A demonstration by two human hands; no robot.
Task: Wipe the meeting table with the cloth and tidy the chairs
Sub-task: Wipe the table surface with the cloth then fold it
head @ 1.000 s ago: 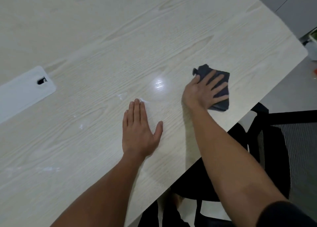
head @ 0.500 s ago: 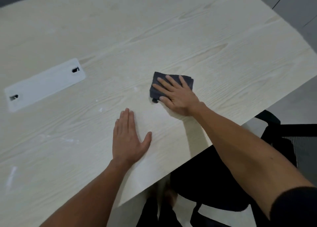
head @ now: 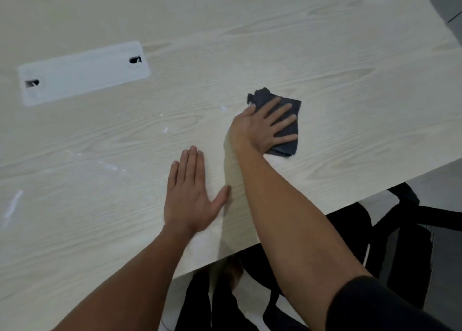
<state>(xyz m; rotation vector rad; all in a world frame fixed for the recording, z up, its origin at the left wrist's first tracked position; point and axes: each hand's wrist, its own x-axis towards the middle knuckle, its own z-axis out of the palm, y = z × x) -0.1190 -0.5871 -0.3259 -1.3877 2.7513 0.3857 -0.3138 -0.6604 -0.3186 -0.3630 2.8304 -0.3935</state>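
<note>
A view from above looks down on a pale wood-grain surface [head: 325, 43] and two bare forearms reaching over its near edge.

The right hand [head: 260, 128] lies flat with fingers spread, pressing a dark folded cloth [head: 287, 141] onto the surface. The cloth sits towards the near right part of the surface, well in from the right corner. One cloth corner pokes out beyond the thumb on the far side; another shows past the little finger on the near side. The hand pins the cloth under the palm and does not close around it.

The left hand [head: 192, 193] rests palm down, fingers together and thumb out, empty, near the near edge and just left of the right forearm. It appears to brace the body.

Small white smears [head: 165, 130] dot the surface to the left of the cloth, with more streaks towards the left edge. A pale rectangular cable cover [head: 82, 72] with two dark slots is set flush into the surface further left and further away.

A black chair [head: 405, 235] stands under the near edge, to the right, partly tucked in.

The wiping step seems to be in hand, with the chairs not yet tidied. The next move likely calls for sliding the cloth left across the white smears with steady downward pressure, keeping the cloth flat so it does not bunch.
</note>
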